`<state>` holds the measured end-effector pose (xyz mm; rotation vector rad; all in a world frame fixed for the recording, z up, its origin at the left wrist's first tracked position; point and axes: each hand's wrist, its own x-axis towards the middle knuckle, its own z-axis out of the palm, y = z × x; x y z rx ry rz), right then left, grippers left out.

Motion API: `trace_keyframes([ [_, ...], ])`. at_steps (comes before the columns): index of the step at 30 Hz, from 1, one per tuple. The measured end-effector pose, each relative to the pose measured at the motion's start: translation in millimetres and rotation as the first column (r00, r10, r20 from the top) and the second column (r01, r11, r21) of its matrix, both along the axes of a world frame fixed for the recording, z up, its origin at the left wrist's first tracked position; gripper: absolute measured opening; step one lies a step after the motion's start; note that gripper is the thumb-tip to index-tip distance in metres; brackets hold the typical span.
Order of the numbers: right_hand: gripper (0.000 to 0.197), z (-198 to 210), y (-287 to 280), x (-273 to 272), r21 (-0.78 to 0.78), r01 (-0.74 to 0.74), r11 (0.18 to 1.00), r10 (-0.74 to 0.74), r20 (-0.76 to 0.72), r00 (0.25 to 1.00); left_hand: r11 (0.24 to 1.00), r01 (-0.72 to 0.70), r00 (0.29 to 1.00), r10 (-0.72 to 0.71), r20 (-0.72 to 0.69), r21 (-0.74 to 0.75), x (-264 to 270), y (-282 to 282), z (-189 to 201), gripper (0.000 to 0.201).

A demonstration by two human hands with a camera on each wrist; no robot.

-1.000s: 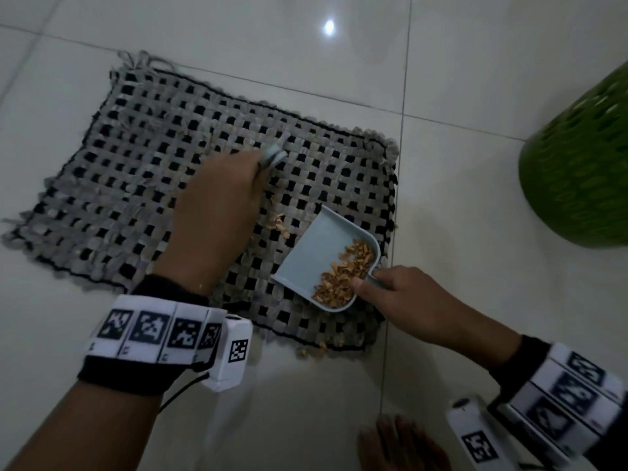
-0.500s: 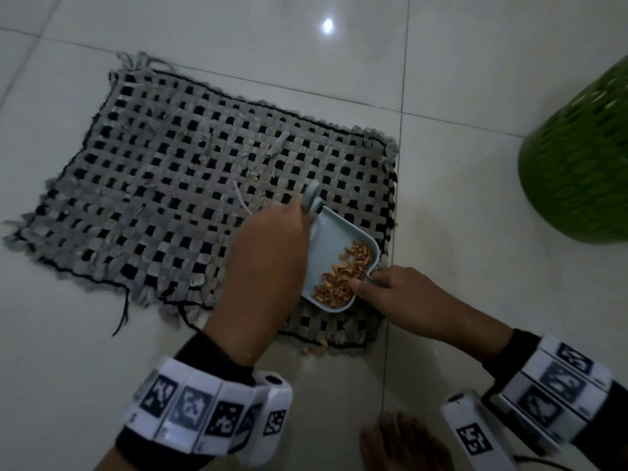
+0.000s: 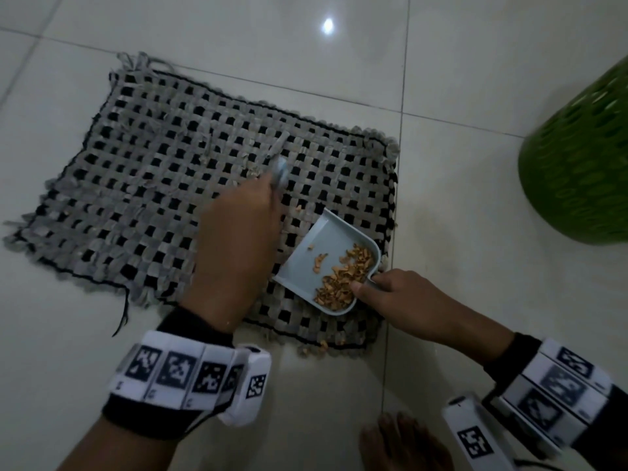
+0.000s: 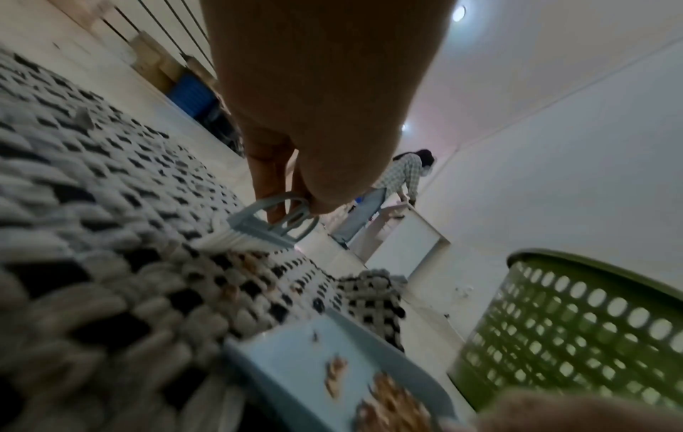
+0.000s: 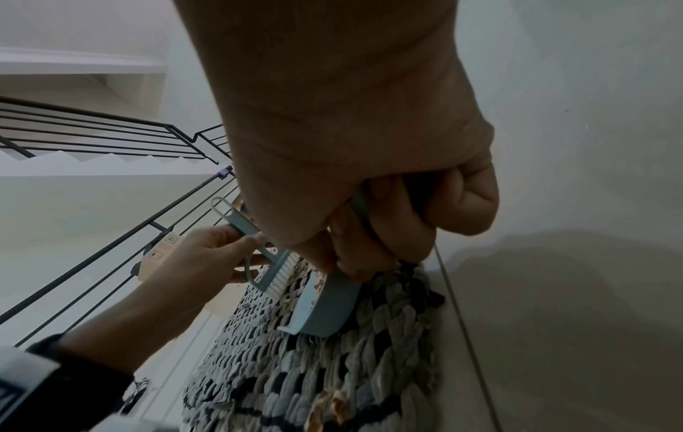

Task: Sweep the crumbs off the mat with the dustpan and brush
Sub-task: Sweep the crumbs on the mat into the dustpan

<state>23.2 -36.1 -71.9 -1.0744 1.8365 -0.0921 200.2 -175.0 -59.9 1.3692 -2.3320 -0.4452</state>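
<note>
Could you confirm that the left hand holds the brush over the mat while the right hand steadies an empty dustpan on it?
Not quite: the dustpan is not empty. The head view shows a pile of crumbs in it. The rest holds: the left hand holds the brush over the mat, and the right hand steadies the dustpan.

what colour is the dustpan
Pale blue. The dustpan shows best in the head view, lying on the woven mat with tan crumbs inside.

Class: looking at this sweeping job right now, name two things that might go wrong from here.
1. The dustpan is already heaped near the right hand; tilting it may spill crumbs back onto the mat.
2. Crumbs at the mat's near edge sit behind the pan and may be missed by the brush.
</note>
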Motion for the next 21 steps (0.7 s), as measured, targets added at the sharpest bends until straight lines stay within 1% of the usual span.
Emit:
trace_keyframes([
  [3,0.043,-1,0,0,-0.005,0.009,1.000,-0.009,0.006,1.000,0.997,0.070,0.997,-0.069,-0.034,0.040,-9,22,-4,0.025],
  [8,0.047,-6,2,-1,-0.012,0.005,1.000,-0.005,0.005,1.000,0.985,0.151,0.985,-0.143,-0.093,0.084,-12,45,-4,0.025],
  [10,0.049,-6,3,-2,-0.016,0.007,1.000,-0.006,0.006,1.000,0.984,0.126,0.987,-0.112,-0.114,0.127,-7,41,-1,0.030],
  [12,0.048,-6,3,-1,-0.024,0.007,1.000,-0.007,0.006,1.000,0.994,0.075,0.990,-0.065,-0.123,0.080,-1,30,3,0.030],
  [15,0.049,-8,3,-2,-0.028,0.001,1.000,-0.001,0.006,1.000,1.000,0.031,0.994,-0.030,-0.106,0.008,-2,16,2,0.023],
  [17,0.048,-8,3,-2,-0.028,0.002,1.000,-0.002,0.002,1.000,0.998,0.051,0.995,-0.049,-0.090,0.025,-8,20,-4,0.018],
  [19,0.050,-9,2,-2,-0.029,-0.006,1.000,0.005,-0.006,1.000,0.993,0.094,0.989,-0.085,-0.122,0.071,-14,35,-7,0.015],
  [21,0.048,-9,2,-2,-0.030,-0.023,0.999,0.022,-0.022,1.000,0.985,0.144,0.978,-0.126,-0.167,0.100,-19,53,-9,0.020],
])
